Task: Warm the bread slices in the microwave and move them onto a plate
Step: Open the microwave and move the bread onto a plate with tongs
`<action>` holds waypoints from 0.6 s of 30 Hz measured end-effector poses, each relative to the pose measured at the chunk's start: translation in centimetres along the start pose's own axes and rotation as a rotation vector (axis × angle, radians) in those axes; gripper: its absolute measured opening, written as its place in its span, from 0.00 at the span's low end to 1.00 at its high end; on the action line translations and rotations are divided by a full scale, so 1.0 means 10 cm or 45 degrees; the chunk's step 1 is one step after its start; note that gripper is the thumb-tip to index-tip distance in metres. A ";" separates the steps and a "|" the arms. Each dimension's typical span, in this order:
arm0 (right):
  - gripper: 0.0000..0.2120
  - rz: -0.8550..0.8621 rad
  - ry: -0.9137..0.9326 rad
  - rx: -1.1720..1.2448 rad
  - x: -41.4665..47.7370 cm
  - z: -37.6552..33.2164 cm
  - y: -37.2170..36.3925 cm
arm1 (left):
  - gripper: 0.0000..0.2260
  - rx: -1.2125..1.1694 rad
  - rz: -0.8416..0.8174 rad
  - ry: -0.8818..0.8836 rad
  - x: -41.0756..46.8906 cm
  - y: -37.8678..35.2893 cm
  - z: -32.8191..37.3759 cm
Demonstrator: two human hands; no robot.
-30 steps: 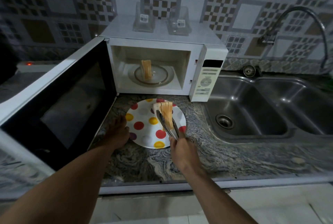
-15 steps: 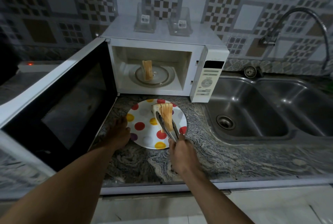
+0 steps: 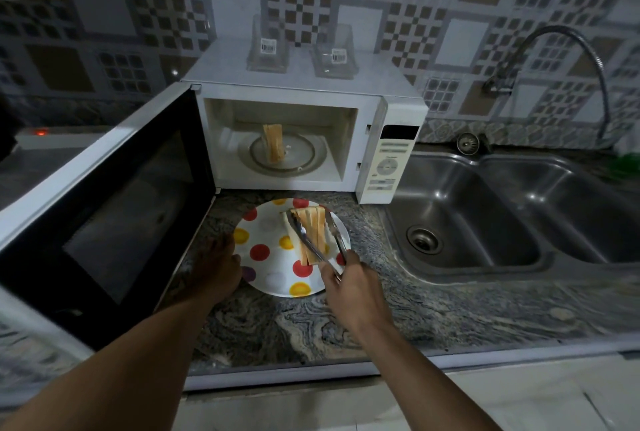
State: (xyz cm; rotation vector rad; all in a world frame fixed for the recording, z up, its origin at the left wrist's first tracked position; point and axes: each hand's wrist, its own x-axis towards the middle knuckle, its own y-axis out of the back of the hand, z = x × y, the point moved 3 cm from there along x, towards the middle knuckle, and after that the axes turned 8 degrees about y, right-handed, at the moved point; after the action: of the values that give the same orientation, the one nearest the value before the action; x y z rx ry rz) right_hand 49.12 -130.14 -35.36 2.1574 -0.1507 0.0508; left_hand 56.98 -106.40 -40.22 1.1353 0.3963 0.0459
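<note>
Steel tongs, thin and shiny, are squeezed at their handle end by the right hand, whose fingers curl round both arms. Just ahead of that grip the two arms pinch a small stack of bread slices, pale with tan crusts, standing on edge side by side. The stack is over the right half of a round white plate dotted red, yellow, purple and grey; whether the bread's lower edge touches the plate cannot be told.

Left of the grip, across the plate, the left hand lies flat on the counter with straight fingers against the plate's rim. Under both hands the counter is polished stone with grey and cream swirls.

Farther ahead of the grip stands a boxy white microwave, its dark-windowed door swung wide to the left. Inside, on the round glass turntable, upright bread stands on its edge; one slice or two, I cannot tell. Two clear plastic tubs with barcode labels sit on the microwave's top. Right of the grip is a stainless double sink, with a curved metal tap behind it.
</note>
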 end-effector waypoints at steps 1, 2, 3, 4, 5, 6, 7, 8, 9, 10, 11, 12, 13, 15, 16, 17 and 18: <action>0.23 0.009 0.011 0.018 0.02 -0.02 0.02 | 0.25 0.015 0.040 -0.011 -0.01 0.00 -0.01; 0.23 0.021 0.028 0.033 0.04 -0.05 0.05 | 0.24 0.018 0.081 -0.016 -0.02 0.00 -0.02; 0.23 0.036 0.040 0.044 0.09 -0.08 0.07 | 0.24 0.004 0.142 -0.032 -0.02 0.00 -0.02; 0.23 0.051 0.045 0.059 0.14 -0.13 0.10 | 0.24 -0.003 0.178 -0.044 -0.02 0.00 -0.02; 0.24 0.064 0.052 0.077 0.22 -0.18 0.13 | 0.24 -0.013 0.212 -0.055 -0.03 0.01 0.00; 0.23 0.076 0.062 0.091 0.30 -0.24 0.16 | 0.24 -0.039 0.221 -0.057 -0.02 0.00 0.01; 0.22 0.093 0.075 0.103 0.39 -0.31 0.19 | 0.24 -0.061 0.239 -0.053 -0.01 0.01 0.02; 0.22 0.108 0.081 0.104 0.50 -0.39 0.21 | 0.24 -0.080 0.270 -0.050 0.01 0.01 0.01; 0.22 0.122 0.088 0.093 0.61 -0.46 0.23 | 0.22 -0.088 0.328 -0.070 0.04 0.00 -0.01; 0.22 0.135 0.090 0.077 0.71 -0.53 0.25 | 0.21 -0.112 0.392 -0.100 0.10 -0.03 -0.05; 0.22 0.143 0.090 0.070 0.81 -0.60 0.25 | 0.20 -0.144 0.420 -0.125 0.14 -0.06 -0.09; 0.21 0.138 0.090 0.079 0.93 -0.66 0.23 | 0.19 -0.194 0.424 -0.109 0.17 -0.06 -0.10; 0.21 0.121 0.092 0.096 1.05 -0.71 0.21 | 0.18 -0.232 0.411 -0.082 0.21 -0.06 -0.11; 0.20 0.067 0.084 0.098 1.30 -0.81 0.17 | 0.19 -0.232 0.424 -0.078 0.26 -0.09 -0.10; 0.20 0.031 0.075 0.080 1.44 -0.84 0.13 | 0.21 -0.218 0.410 -0.106 0.32 -0.15 -0.11; 0.20 -0.004 0.067 0.065 1.56 -0.88 0.09 | 0.22 -0.200 0.396 -0.134 0.35 -0.18 -0.12; 0.19 -0.035 0.065 0.065 1.69 -0.90 0.05 | 0.23 -0.189 0.389 -0.153 0.38 -0.22 -0.13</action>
State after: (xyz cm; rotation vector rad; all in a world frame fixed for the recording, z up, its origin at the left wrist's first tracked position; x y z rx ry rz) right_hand 65.97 -124.42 -28.36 2.2070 -0.0914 0.0947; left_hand 59.74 -105.26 -43.71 1.0376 0.1079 0.2699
